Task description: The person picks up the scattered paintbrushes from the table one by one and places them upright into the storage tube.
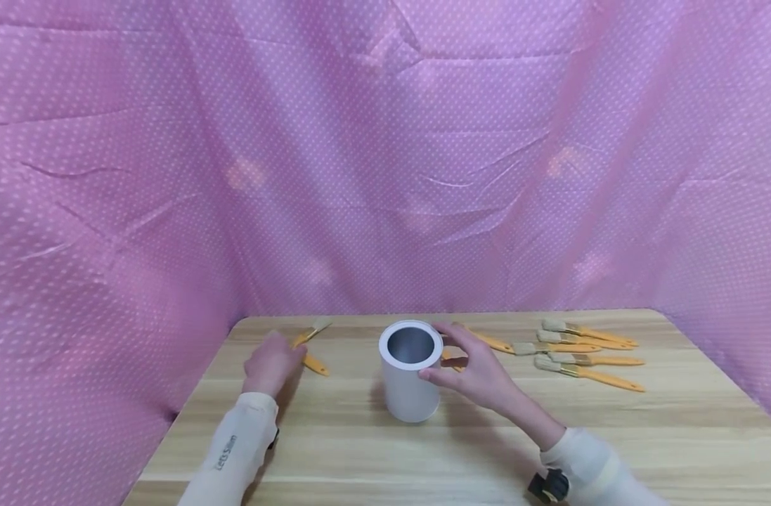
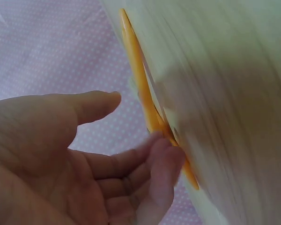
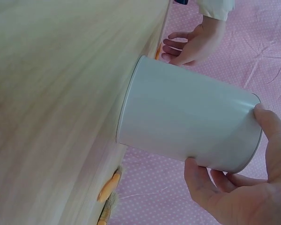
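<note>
A white cylindrical can (image 1: 410,397) with an open top stands upright on the wooden table. My right hand (image 1: 476,369) holds its right side near the rim; thumb and fingers curve around the wall (image 3: 192,117) in the right wrist view. On the left, my left hand (image 1: 273,365) is over paintbrushes with orange handles (image 1: 315,365). The left wrist view shows two crossing handles (image 2: 139,75). The fingertips (image 2: 166,152) are bent right at the handles, while the thumb (image 2: 100,104) stays apart from them. Part of these brushes is hidden behind the left hand in the head view.
Several more paintbrushes (image 1: 606,379) with pale bristles lie on the right side of the table (image 1: 360,464). One orange handle (image 1: 495,344) lies just behind the right hand. Pink dotted cloth (image 1: 385,176) hangs around the back and sides.
</note>
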